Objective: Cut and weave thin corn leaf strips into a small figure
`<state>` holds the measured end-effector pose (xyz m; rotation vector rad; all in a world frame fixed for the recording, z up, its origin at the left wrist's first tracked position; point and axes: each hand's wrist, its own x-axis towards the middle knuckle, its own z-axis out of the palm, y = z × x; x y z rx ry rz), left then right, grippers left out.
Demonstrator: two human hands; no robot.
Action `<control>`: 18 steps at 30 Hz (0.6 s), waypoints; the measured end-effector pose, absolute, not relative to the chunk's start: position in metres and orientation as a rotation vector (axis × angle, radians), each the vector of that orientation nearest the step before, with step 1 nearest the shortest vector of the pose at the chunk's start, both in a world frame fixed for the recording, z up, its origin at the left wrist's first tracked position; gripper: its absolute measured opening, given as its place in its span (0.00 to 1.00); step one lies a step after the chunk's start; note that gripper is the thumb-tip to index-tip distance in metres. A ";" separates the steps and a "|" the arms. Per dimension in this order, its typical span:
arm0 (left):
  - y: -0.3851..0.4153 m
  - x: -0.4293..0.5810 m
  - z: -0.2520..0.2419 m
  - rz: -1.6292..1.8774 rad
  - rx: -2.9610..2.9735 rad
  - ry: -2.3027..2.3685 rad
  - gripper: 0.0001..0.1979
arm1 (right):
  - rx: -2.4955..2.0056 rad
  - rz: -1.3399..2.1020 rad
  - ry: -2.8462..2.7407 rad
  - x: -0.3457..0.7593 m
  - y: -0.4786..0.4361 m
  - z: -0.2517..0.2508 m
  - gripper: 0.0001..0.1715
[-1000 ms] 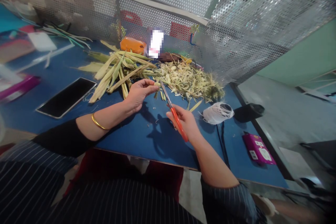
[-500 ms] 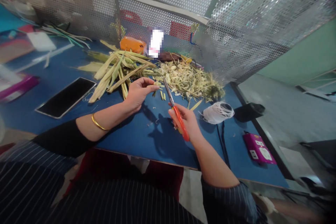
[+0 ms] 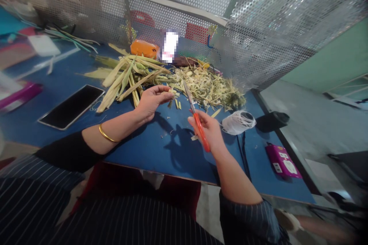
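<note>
My right hand (image 3: 209,130) grips red-handled scissors (image 3: 195,116), their blades pointing up and away toward a heap of shredded pale husk scraps (image 3: 207,86). To the left, my left hand (image 3: 151,101) pinches a small pale piece of husk (image 3: 172,92) between thumb and fingertips, just left of the blades. Behind the left hand lies a bundle of long green-yellow husk strips (image 3: 126,78) on the blue table (image 3: 143,145). A gold bangle (image 3: 105,134) sits on my left wrist.
A black phone (image 3: 71,106) lies flat at the left. A spool of white thread (image 3: 238,122), a black object (image 3: 271,121) and a magenta box (image 3: 283,160) are at the right. A perforated metal screen (image 3: 258,26) walls the back; an orange box (image 3: 144,49) stands before it.
My right hand with the scissors has drifted to the right and slightly up, away from the left hand. The left hand has stayed put, still pinching its piece.
</note>
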<state>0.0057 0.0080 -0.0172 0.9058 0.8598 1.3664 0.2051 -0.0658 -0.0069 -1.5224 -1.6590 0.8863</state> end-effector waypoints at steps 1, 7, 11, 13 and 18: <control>0.008 0.005 -0.016 1.342 0.867 0.854 0.13 | -1.597 0.774 -1.687 0.207 -0.065 -0.004 0.33; 0.010 -0.001 -0.009 1.280 0.692 0.839 0.08 | -2.052 0.068 -2.153 0.209 -0.065 0.003 0.32; 0.008 -0.003 -0.007 1.246 0.713 0.877 0.07 | -1.896 -0.032 -2.493 0.201 -0.070 -0.003 0.24; 0.006 -0.003 -0.006 1.228 0.723 0.899 0.07 | -1.816 -0.005 -2.556 0.202 -0.072 -0.003 0.24; -0.002 0.000 -0.003 1.214 0.805 0.861 0.09 | -1.515 0.319 -2.352 0.209 -0.064 0.002 0.25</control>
